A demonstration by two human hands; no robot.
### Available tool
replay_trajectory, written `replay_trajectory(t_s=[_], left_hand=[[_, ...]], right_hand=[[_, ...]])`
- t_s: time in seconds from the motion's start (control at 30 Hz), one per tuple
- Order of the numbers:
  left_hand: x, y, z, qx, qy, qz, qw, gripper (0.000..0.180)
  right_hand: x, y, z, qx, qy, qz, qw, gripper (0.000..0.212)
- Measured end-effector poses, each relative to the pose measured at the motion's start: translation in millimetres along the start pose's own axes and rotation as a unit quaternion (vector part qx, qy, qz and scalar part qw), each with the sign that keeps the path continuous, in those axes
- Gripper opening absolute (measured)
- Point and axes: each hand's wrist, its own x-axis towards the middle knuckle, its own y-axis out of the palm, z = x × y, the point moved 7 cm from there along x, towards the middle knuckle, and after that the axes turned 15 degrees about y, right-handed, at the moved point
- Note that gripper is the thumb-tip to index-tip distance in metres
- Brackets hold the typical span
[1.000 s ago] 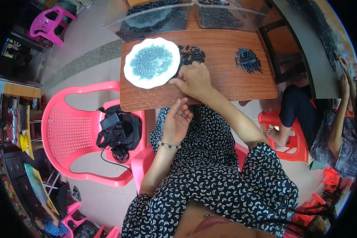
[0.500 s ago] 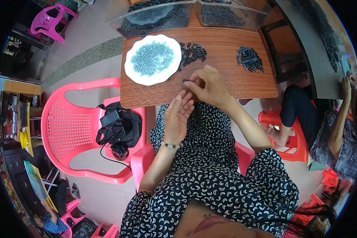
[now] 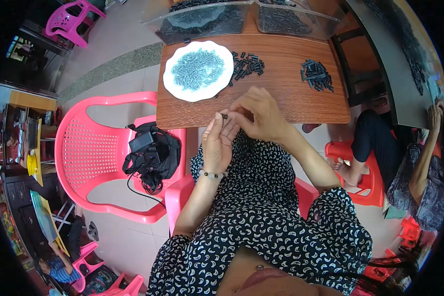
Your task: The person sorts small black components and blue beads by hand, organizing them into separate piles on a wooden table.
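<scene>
My left hand [image 3: 217, 145], palm up, pinches a small black tube-like piece [image 3: 224, 116] between thumb and fingertips at the table's near edge. Against its fingers, my right hand [image 3: 259, 114] is curled with thumb and forefinger together; whether anything sits in that pinch is too small to tell. Beyond the hands lies a loose pile of short black tube pieces [image 3: 248, 65]. Beside it, a white scalloped plate [image 3: 173, 92] bears many tiny clear-grey bits [image 3: 197, 69]. Further right is another heap of longer black pieces [image 3: 317, 75].
Two clear plastic bins [image 3: 202, 30] of black parts stand at the back of the brown wooden table [image 3: 281, 106]. A pink chair [image 3: 96, 153] with a black bag [image 3: 158, 155] is at my left. To the right, a person sits on a red stool [image 3: 360, 195] beside a dark table [image 3: 404, 98].
The small black piece has passed from my right fingertips to my left hand's pinch. My two hands have come together, and the view has shifted slightly.
</scene>
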Motion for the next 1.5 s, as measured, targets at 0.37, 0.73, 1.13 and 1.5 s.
replay_trajectory(t_s=[0.37,0.73,1.13,1.5], left_hand=[[-1.8,-7.5,-3.9,-0.044,-0.013,-0.016,0.999,0.031],[-2.5,-3.4,-7.8,-0.036,-0.020,0.001,0.999,0.033],[18.7,-2.2,-27.3,-0.015,0.035,0.009,0.999,0.034],[69.8,37.9,-92.6,0.353,0.323,0.069,0.876,0.022]], right_hand=[[80.2,9.8,-8.1,-0.144,-0.001,-0.067,0.987,0.022],[117.1,64.2,-34.5,-0.305,0.074,0.021,0.949,0.012],[114.3,41.7,-41.6,0.161,0.164,0.067,0.971,0.016],[94.9,32.9,-29.2,0.298,0.161,0.126,0.933,0.028]])
